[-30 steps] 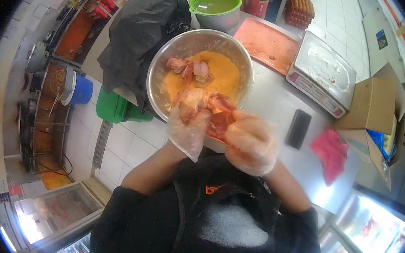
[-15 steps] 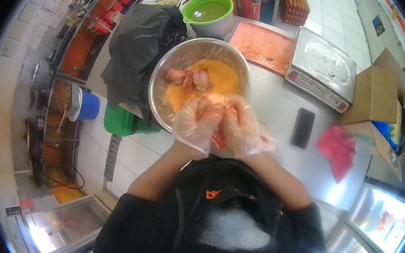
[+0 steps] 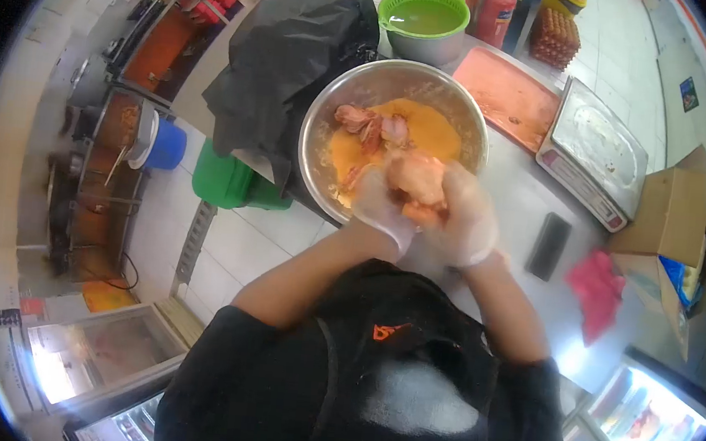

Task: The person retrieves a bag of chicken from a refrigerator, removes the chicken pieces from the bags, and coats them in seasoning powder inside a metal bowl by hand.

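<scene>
Grip closed, left hand (image 3: 383,213) and right hand (image 3: 470,221) hold raw meat (image 3: 417,178) over the steel bowl (image 3: 318,138), hiding part of the orange mixture (image 3: 438,131). Black plastic (image 3: 291,64) crowds its left; a tray (image 3: 503,91) and scale (image 3: 599,145) lie right, on the surface (image 3: 515,188).

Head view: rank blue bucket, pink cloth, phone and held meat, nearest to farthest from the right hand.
1. Held meat, against the right hand
2. Phone, to its right
3. Pink cloth, just past the phone
4. Blue bucket, far left
</scene>
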{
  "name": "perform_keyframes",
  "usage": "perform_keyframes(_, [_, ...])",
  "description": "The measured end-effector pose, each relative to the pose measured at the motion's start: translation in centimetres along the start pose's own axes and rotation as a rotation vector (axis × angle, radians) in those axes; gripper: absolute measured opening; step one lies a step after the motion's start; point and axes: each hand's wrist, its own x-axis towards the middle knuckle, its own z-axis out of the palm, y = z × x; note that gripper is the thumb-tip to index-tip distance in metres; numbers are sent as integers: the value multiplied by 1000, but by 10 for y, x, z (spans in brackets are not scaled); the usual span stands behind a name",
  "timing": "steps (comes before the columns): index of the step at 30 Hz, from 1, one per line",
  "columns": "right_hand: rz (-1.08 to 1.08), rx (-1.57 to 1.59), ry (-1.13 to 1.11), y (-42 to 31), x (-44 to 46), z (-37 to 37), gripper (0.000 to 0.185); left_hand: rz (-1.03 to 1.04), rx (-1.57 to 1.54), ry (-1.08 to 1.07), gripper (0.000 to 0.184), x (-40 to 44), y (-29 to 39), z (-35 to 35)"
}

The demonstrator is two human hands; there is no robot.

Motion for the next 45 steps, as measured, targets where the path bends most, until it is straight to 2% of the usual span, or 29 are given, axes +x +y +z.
perform_keyframes(2, [29,-34,-100,-7,13,3,29,73,-95,-36,45,7,4,-8])
perform_keyframes(4, [267,222,-24,-20,34,13,24,-310,-287,152,30,20,27,-11])
perform_keyframes(6, [177,322,-11,-1,43,36,22,-237,-281,150,35,25,-3,-31])
perform_keyframes(8, [146,342,110,-22,57,48,24,-129,146,168,30,34,-22,-50])
perform_keyframes(9, [141,156,78,-17,57,52,25,-141,-311,164,25,40,-27,-52])
perform_keyframes(10, [132,-30,47,-11,56,55,26,-143,-547,127,23,45,-24,-53])
perform_keyframes(11, [177,-32,35,-26,64,54,26,-156,-782,92,22,50,-21,-54])
perform_keyframes(13, [224,-101,73,-34,71,63,26,-305,-514,333,19,54,-8,-61])
perform_keyframes(14, [280,-131,77,-36,73,68,26,-297,-518,309,19,57,-15,-67])
perform_keyframes(15, [233,-147,131,-39,76,72,23,-227,-798,299,20,59,-30,-72])
perform_keyframes(17, [294,-210,104,-39,83,76,21,-160,-1078,274,22,61,-37,-81])
perform_keyframes(19, [361,-267,74,-41,87,82,20,55,-354,270,34,60,-34,-87])
perform_keyframes(22, [344,-47,114,-42,92,87,21,38,-229,323,46,65,-26,-99])
perform_keyframes(24, [408,289,68,-39,96,88,28,-61,-264,218,45,65,-11,-109])
perform_keyframes(26, [442,466,48,-40,96,94,32,102,-621,100,45,65,-3,-113])
perform_keyframes(28, [675,901,25,-41,99,96,34,56,-540,124,46,64,4,-119])
perform_keyframes(30, [653,803,51,-30,98,104,36,-97,-714,88,49,65,12,-125])
perform_keyframes(33, [638,805,48,-46,104,108,38,-46,-774,-18,43,67,-4,-135])
perform_keyframes(34, [775,868,140,-65,110,106,38,-26,-793,-52,41,69,-4,-139])
perform_keyframes(35, [914,929,233,-75,112,107,38,-134,-1094,-291,36,73,-3,-144])
perform_keyframes(36, [911,930,229,-70,110,108,38,-178,-1244,-417,34,73,-7,-147])
perform_keyframes(37, [811,699,111,-59,106,108,39,-241,-1380,-542,33,73,-12,-149])
perform_keyframes(38, [756,586,55,-48,101,110,39,-118,-714,-404,38,64,-36,-150])
perform_keyframes(39, [699,472,5,-37,97,111,39,-42,-382,-334,42,59,-53,-150])
perform_keyframes(40, [844,651,-3,-26,93,115,38,7,-46,-256,46,54,-69,-150])
perform_keyframes(41, [982,833,-9,-15,90,120,38,-139,-786,-452,50,53,-79,-147])
perform_keyframes(42, [967,834,4,-8,86,125,38,-206,-765,-340,45,49,-75,-144])
perform_keyframes(44, [681,845,62,9,66,147,34,-340,-724,-113,36,42,-67,-139])
perform_keyframes(45, [494,595,17,49,51,169,34,-338,-736,-131,31,44,-82,-142])
